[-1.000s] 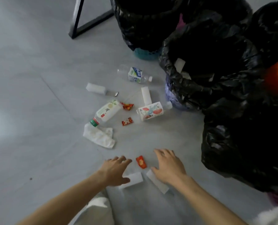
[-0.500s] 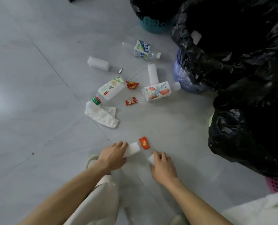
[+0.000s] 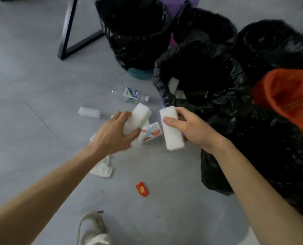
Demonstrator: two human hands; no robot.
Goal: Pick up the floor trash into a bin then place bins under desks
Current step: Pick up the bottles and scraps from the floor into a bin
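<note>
Both hands up w/ foam!
Left hand (image 3: 114,134) clamps one white foam block (image 3: 137,119), right hand (image 3: 191,129) grips another (image 3: 171,128), both just beside the black-lined bin (image 3: 196,82) (more foam inside).

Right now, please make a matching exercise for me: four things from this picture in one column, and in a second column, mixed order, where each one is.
Things:
1. white foam block
2. red wrapper
3. clear bottle
4. crumpled tissue

Places:
A. on the floor, near the teal bin
B. on the floor, under the left forearm
C. held in the right hand
D. alone on the floor, between both forearms

Pairs: 1-C, 2-D, 3-A, 4-B
</note>
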